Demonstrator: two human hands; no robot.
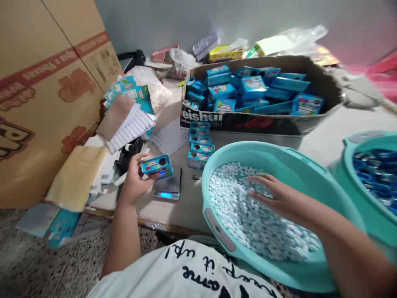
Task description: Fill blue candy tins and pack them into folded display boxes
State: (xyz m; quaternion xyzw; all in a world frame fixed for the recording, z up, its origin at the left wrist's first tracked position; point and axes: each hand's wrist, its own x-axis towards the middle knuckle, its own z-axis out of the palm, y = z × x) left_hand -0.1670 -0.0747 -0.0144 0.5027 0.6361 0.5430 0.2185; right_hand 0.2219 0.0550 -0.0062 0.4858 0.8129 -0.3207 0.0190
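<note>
My left hand [138, 180] is closed round a small blue candy box [156, 164] with a dark round spot on its printed face. A second blue panel shows just under it; I cannot tell whether it is another box. Below and to the right lies a small digital scale [168, 184] with a lit blue display. Fingers stretched and slightly apart, my right hand [269, 191] reaches over the small pale candies [238, 203] in a turquoise tub [263, 151]. Whether its fingertips touch them is hard to tell. Several blue boxes [200, 151] stand in a row left of the tub.
Behind the tub, a cut-down carton [248, 124] holds many blue boxes. Another turquoise tub [356, 165] at the right contains dark blue pieces. A large cardboard box [46, 95] stands at the left, beside papers [133, 128] and flattened packaging. Plastic bags [182, 62] lie along the wall.
</note>
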